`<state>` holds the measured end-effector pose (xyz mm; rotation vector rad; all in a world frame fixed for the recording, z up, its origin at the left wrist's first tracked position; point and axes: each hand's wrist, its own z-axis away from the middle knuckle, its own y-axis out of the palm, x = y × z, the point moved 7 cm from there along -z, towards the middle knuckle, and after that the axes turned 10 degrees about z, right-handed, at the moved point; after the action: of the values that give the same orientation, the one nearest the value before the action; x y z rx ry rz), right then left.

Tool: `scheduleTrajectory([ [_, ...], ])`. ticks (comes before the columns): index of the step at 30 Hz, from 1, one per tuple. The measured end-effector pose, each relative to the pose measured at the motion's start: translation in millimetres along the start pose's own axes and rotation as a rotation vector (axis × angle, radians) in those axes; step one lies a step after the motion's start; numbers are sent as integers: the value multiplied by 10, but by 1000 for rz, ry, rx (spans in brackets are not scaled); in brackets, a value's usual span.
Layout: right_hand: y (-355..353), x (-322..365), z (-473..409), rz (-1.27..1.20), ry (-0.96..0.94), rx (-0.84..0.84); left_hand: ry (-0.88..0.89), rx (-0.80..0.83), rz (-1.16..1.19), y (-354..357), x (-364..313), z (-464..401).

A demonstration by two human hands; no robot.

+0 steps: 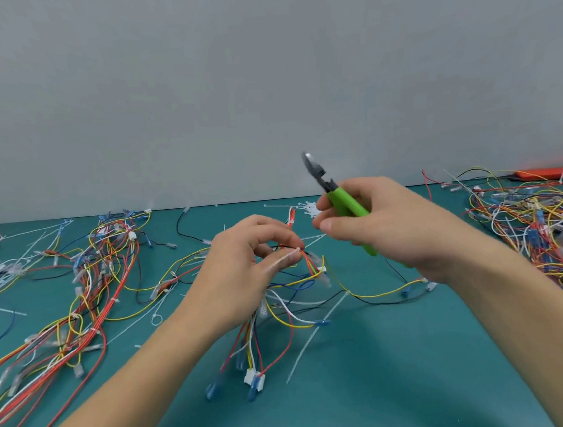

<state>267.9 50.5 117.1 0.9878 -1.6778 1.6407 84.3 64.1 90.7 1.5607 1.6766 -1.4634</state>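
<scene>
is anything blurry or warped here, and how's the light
Head view: the green-handled cutters in the right hand are motion-blurred at the dark tip; the wire bundle pinched by the left hand is fairly sharp; the wire pile at the left edge smears, typical wide-angle stretch; light is soft and even, no glare, only faint shadow on the teal mat.

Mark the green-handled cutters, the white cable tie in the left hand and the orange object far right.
Green-handled metal cutters (pixel 344 204), head view, on the green handle.
White plastic cable tie (pixel 282 260), head view, on its loose tail.
Flat orange object (pixel 553 172), head view, middle of its orange body.
</scene>
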Motion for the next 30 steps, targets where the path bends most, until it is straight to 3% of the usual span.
scheduleTrajectory([
  [4,243,94,27,42,-129,77,-48,-18,12,-27,45,-14],
  [15,332,-26,4,91,-79,-4,-59,-67,39,-47,38,-5],
  [19,329,31,-10,-17,-123,-30,-82,-80,147,-98,84,-27],
  [24,298,-144,-62,-235,27,-29,-248,-404,384,-282,274,24],
  [27,317,-227,-79,-389,121,-1,-364,-376,492,-203,375,44],
  [30,348,-280,-102,-523,192,35,-261,-345,410,-167,297,37],
])
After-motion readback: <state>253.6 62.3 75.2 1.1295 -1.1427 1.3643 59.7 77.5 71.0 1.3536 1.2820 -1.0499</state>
